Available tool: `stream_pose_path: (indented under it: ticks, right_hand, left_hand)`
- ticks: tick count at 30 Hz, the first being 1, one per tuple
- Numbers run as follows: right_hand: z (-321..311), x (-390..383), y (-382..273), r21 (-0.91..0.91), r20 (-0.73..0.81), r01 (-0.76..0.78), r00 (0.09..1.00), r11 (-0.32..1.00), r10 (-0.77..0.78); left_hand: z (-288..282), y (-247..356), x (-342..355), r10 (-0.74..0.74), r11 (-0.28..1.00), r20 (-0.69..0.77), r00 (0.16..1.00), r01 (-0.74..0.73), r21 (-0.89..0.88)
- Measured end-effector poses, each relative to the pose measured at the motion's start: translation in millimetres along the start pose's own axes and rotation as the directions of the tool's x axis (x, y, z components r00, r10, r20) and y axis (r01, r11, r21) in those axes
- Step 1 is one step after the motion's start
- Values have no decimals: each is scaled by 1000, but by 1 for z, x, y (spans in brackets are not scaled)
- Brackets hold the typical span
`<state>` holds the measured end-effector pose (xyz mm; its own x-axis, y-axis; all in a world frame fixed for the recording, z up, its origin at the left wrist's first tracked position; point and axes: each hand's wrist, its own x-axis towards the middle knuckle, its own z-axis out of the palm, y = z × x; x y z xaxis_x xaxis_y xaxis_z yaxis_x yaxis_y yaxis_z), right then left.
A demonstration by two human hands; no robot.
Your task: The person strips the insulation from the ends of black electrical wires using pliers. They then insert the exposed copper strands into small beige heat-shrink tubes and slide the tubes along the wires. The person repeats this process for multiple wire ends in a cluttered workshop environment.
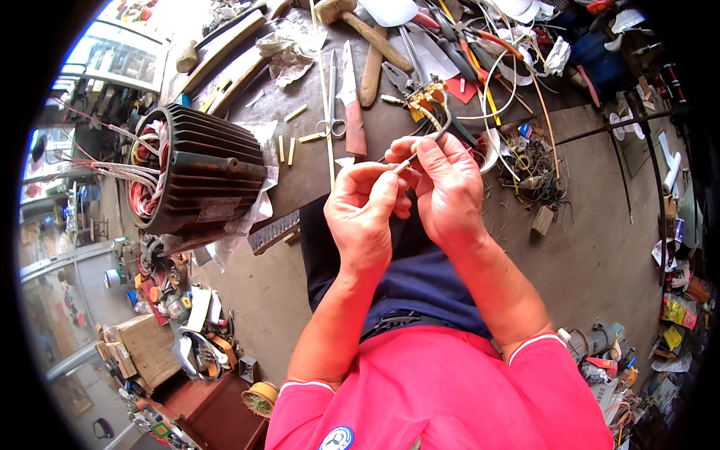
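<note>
Between my two hands runs a thin wire (406, 163) with a pale tip and a darker covered length. My left hand (361, 214) is closed, thumb and forefinger pinching the pale end. My right hand (452, 187) is closed round the darker length close by, its thumb pressed on top. From there a dark cable curves up beside a terminal block (427, 99) with brass-coloured parts, lying at the bench edge just beyond my fingers. My fingers partly hide the wire's exact tip.
Left on the bench stands a ribbed motor housing (214, 161) with loose wires. Beyond my hands lie a red-handled knife (352, 124), scissors (331, 120), a mallet (364, 30) and short yellow sleeve pieces (291, 150). Wire scraps (538, 176) are heaped at right.
</note>
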<state>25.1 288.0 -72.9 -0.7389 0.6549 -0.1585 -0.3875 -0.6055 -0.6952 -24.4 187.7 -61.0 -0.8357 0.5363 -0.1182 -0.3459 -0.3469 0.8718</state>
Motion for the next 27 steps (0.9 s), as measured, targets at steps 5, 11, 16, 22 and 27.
stream_pose_path:
  ticks: [5, 11, 16, 22, 27]
  right_hand:
    - [-8, 3, 11, -177, 18, 48, 999, 983, -46]
    - [-17, 3, 20, -207, 26, 91, 996, 974, -87]
    - [-14, 5, 19, -203, 8, 62, 998, 977, -62]
    - [-8, 4, 15, -235, -44, 91, 994, 968, -104]
    - [-13, 2, 9, -244, 37, 46, 999, 969, -38]
  left_hand:
    - [0, -2, 3, -292, 955, 6, 956, 292, -58]
    - [1, -8, 6, -324, 945, -37, 945, 325, 32]
    - [4, -17, 8, -228, 974, -25, 973, 228, -14]
    - [7, -22, 8, -195, 981, -10, 981, 195, -19]
    - [5, -22, 6, -170, 983, 25, 985, 172, -70]
